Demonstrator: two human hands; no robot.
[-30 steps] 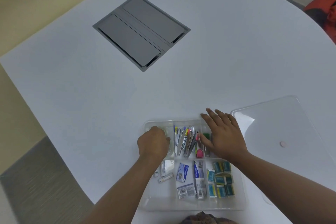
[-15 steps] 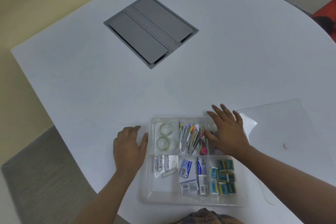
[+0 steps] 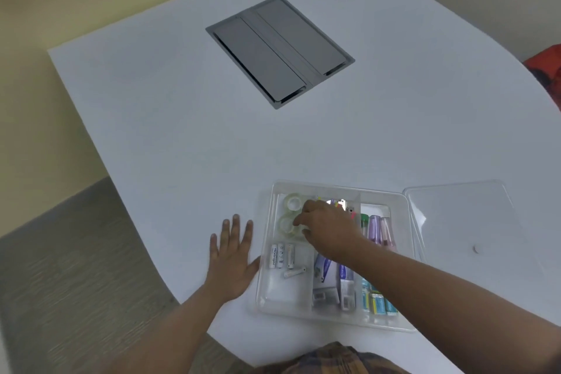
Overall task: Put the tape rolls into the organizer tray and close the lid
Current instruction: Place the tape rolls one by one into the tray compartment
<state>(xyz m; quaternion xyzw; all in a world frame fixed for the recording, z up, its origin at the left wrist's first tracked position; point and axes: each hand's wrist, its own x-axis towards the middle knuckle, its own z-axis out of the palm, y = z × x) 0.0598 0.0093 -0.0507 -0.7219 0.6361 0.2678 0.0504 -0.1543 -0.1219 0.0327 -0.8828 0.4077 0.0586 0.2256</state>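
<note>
The clear organizer tray (image 3: 376, 324) lies on the white table near its front edge. Two clear tape rolls lie in its far-left compartment: the farther tape roll (image 3: 293, 202) and the nearer tape roll (image 3: 284, 224). My right hand (image 3: 326, 228) reaches across the tray, fingertips touching the nearer roll; whether it grips the roll is unclear. My left hand (image 3: 232, 255) rests flat on the table, fingers spread, against the tray's left side. The clear lid (image 3: 473, 222) lies flat on the table to the right of the tray.
Batteries (image 3: 282, 256), small boxes (image 3: 331, 279), blue-green packets (image 3: 376, 300) and tubes (image 3: 379, 229) fill other compartments. A grey cable hatch (image 3: 279, 50) is set in the table farther back. The table's curved edge (image 3: 158, 264) runs left of my left hand.
My left hand left the tape compartment and now lies flat on the table beside the tray. My right hand moved left from the pens to the nearer tape roll.
</note>
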